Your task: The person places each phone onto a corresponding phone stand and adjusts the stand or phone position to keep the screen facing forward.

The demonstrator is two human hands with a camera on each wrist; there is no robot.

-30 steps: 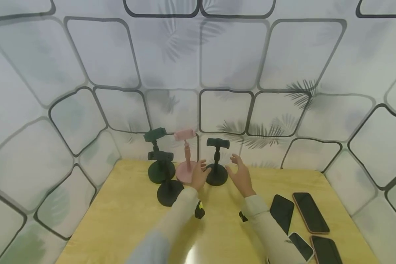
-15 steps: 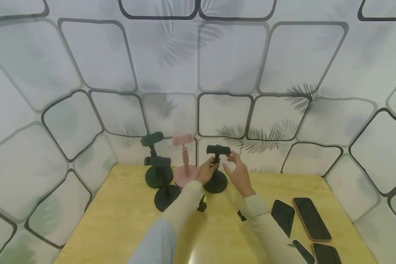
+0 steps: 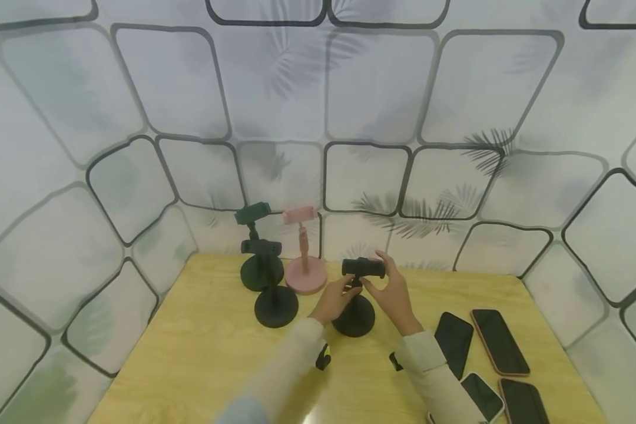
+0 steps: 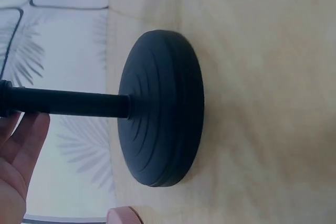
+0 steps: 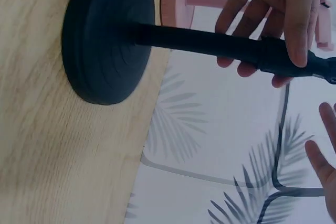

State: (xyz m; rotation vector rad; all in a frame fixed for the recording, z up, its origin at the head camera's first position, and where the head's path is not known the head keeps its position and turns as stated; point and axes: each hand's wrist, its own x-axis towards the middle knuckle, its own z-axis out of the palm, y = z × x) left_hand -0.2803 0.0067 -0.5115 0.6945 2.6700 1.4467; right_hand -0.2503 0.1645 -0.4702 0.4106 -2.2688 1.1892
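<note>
A black phone stand with a round base, a pole and a crosswise clamp head stands upright in front of me. My left hand grips its pole just below the head, thumb on one side and fingers on the other. In the left wrist view, the fingertips of that hand lie along the pole. My right hand is at the right end of the clamp head, thumb and fingers spread around it. The right wrist view shows loosely spread fingers at its edge.
To the left stand a pink phone stand, a dark green one and another black one. Several phones, including a pink-edged one, lie at the right of the wooden table. A patterned curtain encloses the back and sides.
My left hand has taken hold of the black stand's pole and brought the stand nearer to me. My right hand has stayed beside it, its fingers now at the clamp head.
</note>
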